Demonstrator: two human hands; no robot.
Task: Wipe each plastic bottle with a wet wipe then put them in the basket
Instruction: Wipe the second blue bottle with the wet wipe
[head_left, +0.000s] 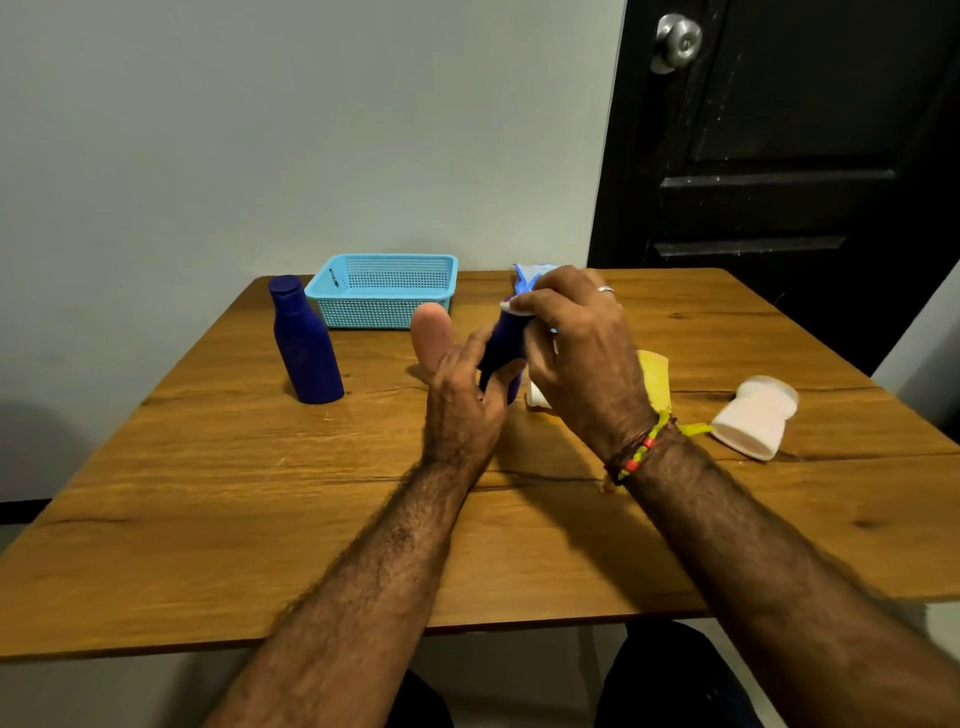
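Observation:
My left hand (465, 389) grips a small dark blue bottle (506, 340) above the middle of the table. My right hand (576, 353) pinches a white wet wipe (511, 305) against the bottle's top end. A larger dark blue bottle (306, 345) stands upright at the left. A pink bottle (431, 332) stands just behind my left hand. A white bottle (753, 418) lies on its side at the right. The light blue basket (382, 291) sits at the back of the table with nothing visible inside.
A blue-and-white wipes pack (530, 273) peeks out behind my right hand. A yellow object (657, 382) and a small white item (537, 397) lie under my right wrist. The wooden table (260, 493) stands against a wall, beside a dark door (779, 156).

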